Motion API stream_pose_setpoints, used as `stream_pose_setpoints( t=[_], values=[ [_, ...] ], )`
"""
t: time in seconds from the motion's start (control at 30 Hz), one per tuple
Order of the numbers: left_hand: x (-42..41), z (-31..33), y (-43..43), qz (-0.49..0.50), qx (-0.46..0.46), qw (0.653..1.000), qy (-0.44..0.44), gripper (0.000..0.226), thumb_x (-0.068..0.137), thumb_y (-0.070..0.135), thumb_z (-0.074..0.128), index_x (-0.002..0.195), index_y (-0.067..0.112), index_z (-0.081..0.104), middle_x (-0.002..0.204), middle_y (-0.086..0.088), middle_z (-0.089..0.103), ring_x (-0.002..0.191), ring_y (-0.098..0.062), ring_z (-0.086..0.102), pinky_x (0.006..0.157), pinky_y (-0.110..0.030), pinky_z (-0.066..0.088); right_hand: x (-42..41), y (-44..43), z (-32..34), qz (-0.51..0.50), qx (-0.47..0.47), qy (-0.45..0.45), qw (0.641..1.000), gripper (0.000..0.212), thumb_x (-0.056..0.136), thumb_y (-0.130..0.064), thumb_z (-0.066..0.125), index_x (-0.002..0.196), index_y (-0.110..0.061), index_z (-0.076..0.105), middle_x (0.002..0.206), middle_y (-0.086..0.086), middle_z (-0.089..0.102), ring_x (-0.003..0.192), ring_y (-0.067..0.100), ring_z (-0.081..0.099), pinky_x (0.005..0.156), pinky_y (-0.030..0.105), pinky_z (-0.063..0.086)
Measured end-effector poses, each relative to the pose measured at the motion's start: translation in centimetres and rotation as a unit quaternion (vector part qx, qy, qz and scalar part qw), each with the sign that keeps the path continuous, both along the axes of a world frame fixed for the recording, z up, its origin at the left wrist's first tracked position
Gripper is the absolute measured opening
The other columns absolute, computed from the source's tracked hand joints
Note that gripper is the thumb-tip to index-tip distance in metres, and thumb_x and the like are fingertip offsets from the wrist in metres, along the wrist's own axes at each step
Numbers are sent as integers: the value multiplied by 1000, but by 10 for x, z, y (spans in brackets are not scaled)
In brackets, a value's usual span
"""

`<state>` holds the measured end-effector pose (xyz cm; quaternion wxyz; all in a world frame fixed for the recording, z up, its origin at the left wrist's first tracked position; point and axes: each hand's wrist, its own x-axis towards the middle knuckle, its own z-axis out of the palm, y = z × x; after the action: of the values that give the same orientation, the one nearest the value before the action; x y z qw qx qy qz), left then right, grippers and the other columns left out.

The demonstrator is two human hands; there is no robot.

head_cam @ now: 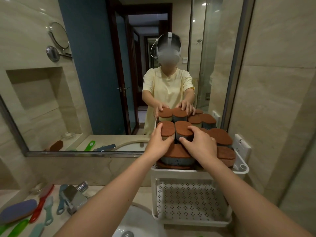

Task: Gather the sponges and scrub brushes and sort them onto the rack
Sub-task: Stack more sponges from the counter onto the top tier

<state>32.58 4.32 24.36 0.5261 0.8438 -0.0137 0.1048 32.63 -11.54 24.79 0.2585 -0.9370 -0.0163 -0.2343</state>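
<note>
Head view: brown-topped oval sponges (168, 130)

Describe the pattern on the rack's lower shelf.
The lower shelf is white with small diamond-like holes; head view.

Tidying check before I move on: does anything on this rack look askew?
Yes. The sponges are heaped on the top tier of the rack, several tilted and overlapping rather than flat. The left hand and right hand grip the top two.

Beige tiled walls (277, 82), large mirror (102, 74)
</note>
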Motion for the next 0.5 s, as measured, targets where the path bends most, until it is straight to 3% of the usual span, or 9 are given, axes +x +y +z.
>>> stream_pose_setpoints(
  t=[0.1, 0.2, 0.27, 0.4, 0.5],
  values=[
    [-4, 2, 4, -1, -33, 999, 4, 90, 84, 39, 66, 152, 37, 8, 154, 0, 30, 137, -22, 35, 108, -48, 40, -2, 1, 4, 14, 17, 19, 1000, 65, 79, -58, 62, 135, -32, 45, 137, -5, 53, 124, 21, 50, 99, 43, 38],
    [-10, 4, 10, 24, -60, 998, -19, 91, 79, 36, 68, 151, 37, 11, 153, 0, 31, 137, -21, 36, 107, -49, 40, -10, 5, 6, 22, 35, -13, 999, 66, 79, -53, 63, 137, -31, 41, 142, -4, 43, 130, 21, 42, 103, 45, 35],
    [-17, 3, 17, 53, -80, 995, -37, 81, 83, 33, 67, 149, 33, 21, 152, 2, 32, 134, -16, 38, 105, -43, 42, -20, 13, 8, 47, 59, -59, 995, 61, 80, -46, 63, 136, -31, 43, 140, -6, 43, 130, 18, 41, 105, 42, 34],
    [-46, -4, 35, 98, -131, 979, -125, 41, 88, 21, 60, 123, 40, 49, 135, 8, 48, 106, 6, 53, 73, -11, 44, -48, 44, 8, 157, 133, -110, 972, 50, 82, -33, 62, 130, -32, 48, 130, -13, 49, 123, 7, 44, 100, 34, 39],
    [-74, -12, 56, 129, -145, 970, -146, 36, 88, 17, 57, 102, 50, 51, 124, 11, 55, 90, 9, 57, 64, -9, 46, -69, 73, 4, 231, 169, -91, 954, 46, 82, -27, 62, 126, -34, 49, 117, -18, 49, 107, -5, 47, 85, 22, 43]
  ],
)
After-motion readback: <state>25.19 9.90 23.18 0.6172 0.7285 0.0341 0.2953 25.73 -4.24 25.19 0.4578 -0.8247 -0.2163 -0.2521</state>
